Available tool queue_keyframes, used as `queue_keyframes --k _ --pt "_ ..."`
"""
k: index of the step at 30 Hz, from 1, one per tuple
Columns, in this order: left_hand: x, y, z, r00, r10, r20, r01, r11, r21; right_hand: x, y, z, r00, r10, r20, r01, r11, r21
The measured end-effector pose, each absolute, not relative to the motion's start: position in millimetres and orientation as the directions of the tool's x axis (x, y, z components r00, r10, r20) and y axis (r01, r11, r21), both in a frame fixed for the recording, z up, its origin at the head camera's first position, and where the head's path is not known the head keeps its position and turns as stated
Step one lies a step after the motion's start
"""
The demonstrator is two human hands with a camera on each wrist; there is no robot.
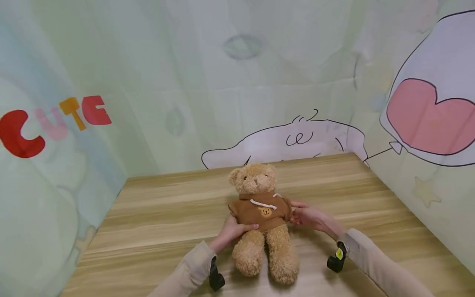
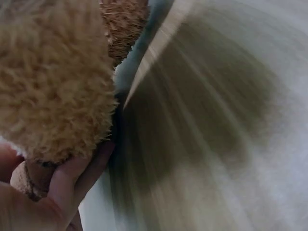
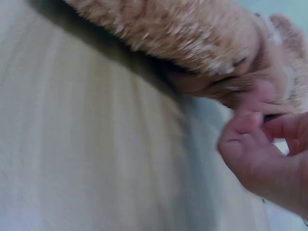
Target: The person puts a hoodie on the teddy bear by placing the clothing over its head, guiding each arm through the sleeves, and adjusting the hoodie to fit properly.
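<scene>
The wood-grained tabletop (image 1: 167,206) is running back to a pale printed cloth (image 1: 148,103), and the teddy bear (image 1: 275,239) is taking the middle, legs pointing at the person. The left hand (image 1: 231,232) is gripping one side, thumb lapping over the brown shirt (image 1: 246,212); the right hand's (image 1: 309,217) fingers are pinching close on a sleeve. Bright letters (image 1: 72,107) are spelling CUTE at left; a balloon (image 1: 438,62) at right is showing a pink heart (image 1: 426,119).

Soft head-view light, blurry wrist views, broad shadows on the tabletop (image 2: 207,125)
</scene>
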State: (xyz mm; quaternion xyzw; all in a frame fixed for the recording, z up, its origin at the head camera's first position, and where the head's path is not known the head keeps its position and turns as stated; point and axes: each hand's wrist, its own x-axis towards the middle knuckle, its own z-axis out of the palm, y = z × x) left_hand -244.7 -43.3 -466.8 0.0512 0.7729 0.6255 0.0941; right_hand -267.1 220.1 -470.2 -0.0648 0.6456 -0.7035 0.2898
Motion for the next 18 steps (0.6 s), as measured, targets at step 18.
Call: queue_keyframes --k 18 --pt "-239.0 -43.9 -464.8 -0.986 0.153 -0.069 0.001 0.413 0.911 -263.4 212.6 -474.0 -0.752 -0.607 -0.258 0.302 0.032 -0.953"
